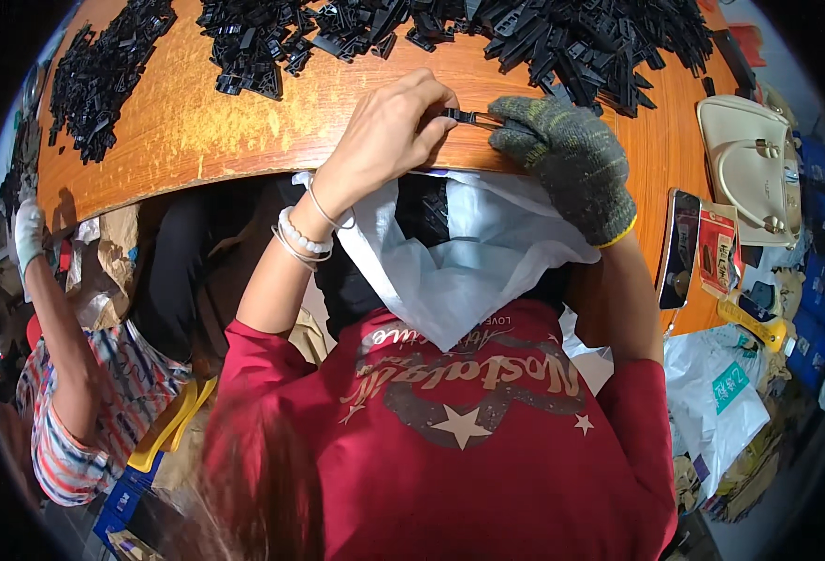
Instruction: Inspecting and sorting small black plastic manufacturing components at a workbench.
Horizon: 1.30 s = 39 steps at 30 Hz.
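Observation:
My bare left hand (396, 126), with bracelets at the wrist, pinches one end of a small black plastic part (467, 117) just above the near edge of the table. My right hand (567, 154), in a dark grey knitted glove with a yellow cuff, is closed at the part's other end, where thin prongs run into the gloved fingertips. Whether these are one piece or two joined pieces I cannot tell. Below my hands an open white plastic bag (469, 243) lies across my lap, with black parts (424, 210) showing inside it.
Heaps of black plastic parts (581, 47) cover the far side of the wooden table (188, 122). A phone (680, 248), a red packet (717, 252) and a cream handbag (740, 159) sit at the right. A co-worker's white-gloved hand (29, 229) reaches to the table's left edge.

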### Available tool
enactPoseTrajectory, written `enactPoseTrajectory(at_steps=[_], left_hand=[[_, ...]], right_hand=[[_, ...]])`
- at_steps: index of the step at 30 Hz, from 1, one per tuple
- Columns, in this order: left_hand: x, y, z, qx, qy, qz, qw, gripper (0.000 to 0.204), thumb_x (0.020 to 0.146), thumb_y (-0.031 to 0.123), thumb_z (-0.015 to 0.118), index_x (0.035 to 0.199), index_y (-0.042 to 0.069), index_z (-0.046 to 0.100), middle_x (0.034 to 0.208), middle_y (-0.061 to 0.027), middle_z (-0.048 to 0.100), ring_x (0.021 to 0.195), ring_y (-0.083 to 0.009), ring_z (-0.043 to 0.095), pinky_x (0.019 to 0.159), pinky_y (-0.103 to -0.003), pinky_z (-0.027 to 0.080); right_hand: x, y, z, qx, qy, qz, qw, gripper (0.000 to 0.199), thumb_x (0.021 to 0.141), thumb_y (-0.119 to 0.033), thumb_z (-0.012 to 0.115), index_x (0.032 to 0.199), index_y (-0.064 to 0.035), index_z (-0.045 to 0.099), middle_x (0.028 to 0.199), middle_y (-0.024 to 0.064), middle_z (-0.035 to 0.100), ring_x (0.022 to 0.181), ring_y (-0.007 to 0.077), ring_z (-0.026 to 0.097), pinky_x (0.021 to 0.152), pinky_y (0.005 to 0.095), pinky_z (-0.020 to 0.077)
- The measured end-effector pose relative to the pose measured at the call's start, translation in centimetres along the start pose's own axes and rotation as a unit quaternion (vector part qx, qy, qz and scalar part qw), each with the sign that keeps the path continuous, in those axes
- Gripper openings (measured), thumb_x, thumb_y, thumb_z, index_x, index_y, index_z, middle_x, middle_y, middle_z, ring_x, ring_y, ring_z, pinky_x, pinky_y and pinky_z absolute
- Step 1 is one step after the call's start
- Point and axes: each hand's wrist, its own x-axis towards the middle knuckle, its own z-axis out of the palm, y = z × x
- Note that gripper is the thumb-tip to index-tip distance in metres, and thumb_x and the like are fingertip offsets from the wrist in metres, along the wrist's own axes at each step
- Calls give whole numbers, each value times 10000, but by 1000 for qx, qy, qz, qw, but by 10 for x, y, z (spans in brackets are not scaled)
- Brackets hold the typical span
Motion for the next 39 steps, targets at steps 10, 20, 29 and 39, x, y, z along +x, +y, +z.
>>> enactPoseTrajectory(at_steps=[10, 20, 29, 39], left_hand=[[4, -5, 2, -14, 2, 31, 999, 134, 797, 89, 644, 905, 12, 625, 807, -116, 573, 747, -304, 608, 657, -390, 466], [-2, -5, 5, -52, 35, 19, 998, 157, 734, 65, 655, 876, 8, 622, 771, -127, 565, 707, -339, 597, 626, -407, 467], [-2, -4, 11, -71, 75, 43, 994, 154, 729, 57, 677, 860, 6, 616, 772, -117, 566, 672, -305, 599, 607, -377, 473], [-13, 0, -7, -582, -75, -181, 789, 164, 904, 53, 612, 1036, -43, 599, 774, -108, 679, 635, -152, 675, 586, -203, 534]], right_hand=[[22, 11, -11, -108, -9, -138, 985, 129, 835, -191, 616, 931, -115, 659, 775, 95, 622, 773, 299, 618, 681, 383, 496], [48, -17, 1, -71, -50, -150, 985, 328, 768, -416, 661, 789, -90, 639, 710, 85, 625, 652, 306, 618, 566, 435, 453], [58, -17, -13, -85, -104, -131, 982, 449, 715, -518, 712, 754, -76, 643, 717, 113, 633, 645, 288, 636, 583, 387, 500], [-12, -21, -22, 336, 1, 160, 928, 308, 834, 19, 624, 1137, -34, 641, 993, 104, 651, 910, 196, 639, 782, 324, 515]])
